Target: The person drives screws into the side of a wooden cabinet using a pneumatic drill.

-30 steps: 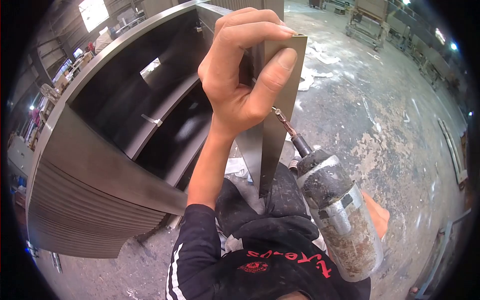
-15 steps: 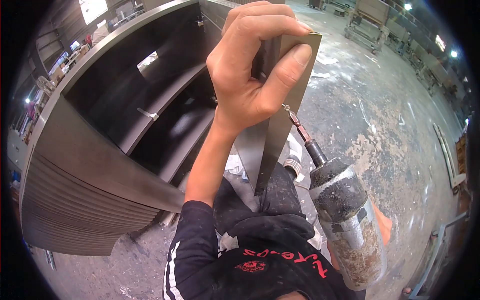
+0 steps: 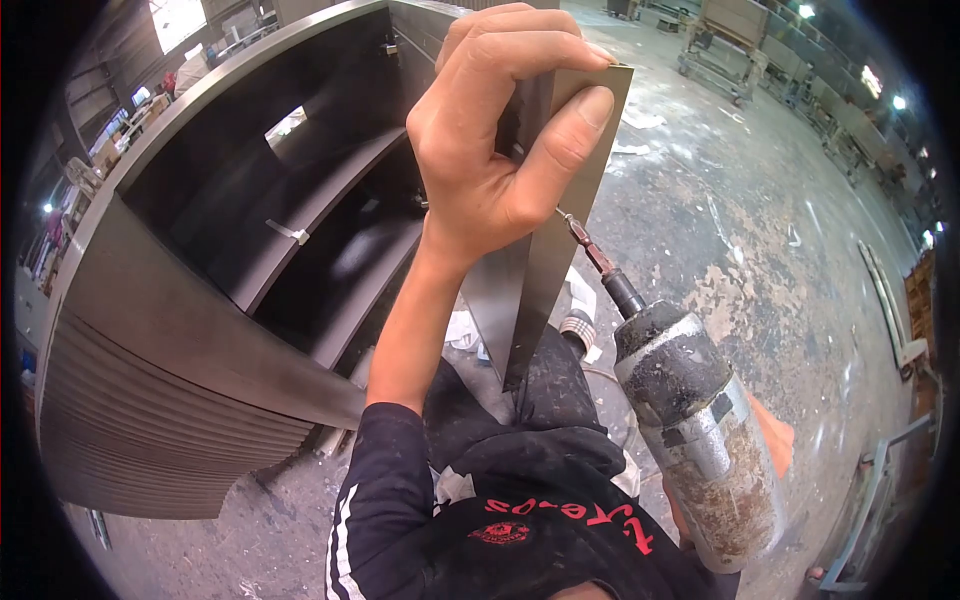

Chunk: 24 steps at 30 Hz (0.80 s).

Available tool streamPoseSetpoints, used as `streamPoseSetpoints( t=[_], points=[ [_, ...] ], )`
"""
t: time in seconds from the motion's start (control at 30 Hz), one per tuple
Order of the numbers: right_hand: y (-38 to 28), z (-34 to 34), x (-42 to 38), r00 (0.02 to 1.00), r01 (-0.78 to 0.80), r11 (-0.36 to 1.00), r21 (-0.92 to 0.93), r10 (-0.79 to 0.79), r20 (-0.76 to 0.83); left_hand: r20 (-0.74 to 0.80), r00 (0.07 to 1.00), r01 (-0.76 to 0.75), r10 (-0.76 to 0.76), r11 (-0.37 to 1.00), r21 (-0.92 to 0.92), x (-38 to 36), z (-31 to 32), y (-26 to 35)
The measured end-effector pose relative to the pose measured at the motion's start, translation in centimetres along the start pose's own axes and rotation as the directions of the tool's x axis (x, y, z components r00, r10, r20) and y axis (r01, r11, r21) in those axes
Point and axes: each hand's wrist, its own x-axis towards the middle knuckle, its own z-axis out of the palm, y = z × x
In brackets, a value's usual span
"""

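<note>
My left hand (image 3: 495,150) is closed over the top end of a dark grey panel (image 3: 562,240), thumb on the near face and fingers curled over the edge. The panel stands steeply, its narrow lower end above my legs. In my right hand (image 3: 775,438) is a worn, silver and dark power screwdriver (image 3: 680,385), whose body hides most of that hand. Its slim bit (image 3: 592,245) points up and left at the panel, just below my left thumb. Whether the tip touches the panel or a screw there cannot be made out, as my left hand partly covers the spot.
A large dark cabinet (image 3: 215,280) stands open on the left, with inner shelves (image 3: 325,220) and a ribbed curved side (image 3: 170,430). The concrete floor (image 3: 740,230) is scuffed and paint-worn. Metal rails (image 3: 885,310) and a wheeled cart (image 3: 725,50) lie farther off.
The view has shifted a little, so most things sit slightly farther left. My left hand keeps its hold on the panel, and the screwdriver's bit stays at nearly the same spot.
</note>
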Motion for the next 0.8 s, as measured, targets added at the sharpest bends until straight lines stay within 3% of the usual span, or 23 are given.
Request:
streamPoseSetpoints(
  t=[0.13, 0.2, 0.27, 0.43, 0.8],
  points=[
    [-0.2, 0.1, 0.0, 1.0, 0.003, 1.0, 0.001, -0.003, 0.001, 0.004, 1.0, -0.012, 0.012, 1.0, 0.006, 0.0, -0.1, -0.1],
    [-0.2, -0.1, -0.1, 1.0, 0.004, 1.0, 0.003, -0.004, 0.002, -0.032, 0.99, -0.137, 0.138, 0.99, 0.005, 0.6, 0.0, -1.2],
    [-0.4, 0.1, -0.1, 1.0, 0.005, 1.0, 0.007, -0.005, 0.003, -0.025, 0.985, -0.172, 0.173, 0.985, 0.033, 0.8, -0.2, -1.4],
    [-0.8, -0.2, -0.3, 1.0, 0.001, 1.0, 0.008, -0.001, 0.001, 0.001, 1.0, 0.0, 0.0, 1.0, 0.016, 0.0, -0.1, 0.0],
    [-1.8, -0.6, -0.1, 0.999, -0.003, 1.0, 0.025, 0.004, -0.052, -0.029, 0.999, 0.029, -0.029, 0.999, 0.013, -0.1, 0.5, 0.3]
  ],
)
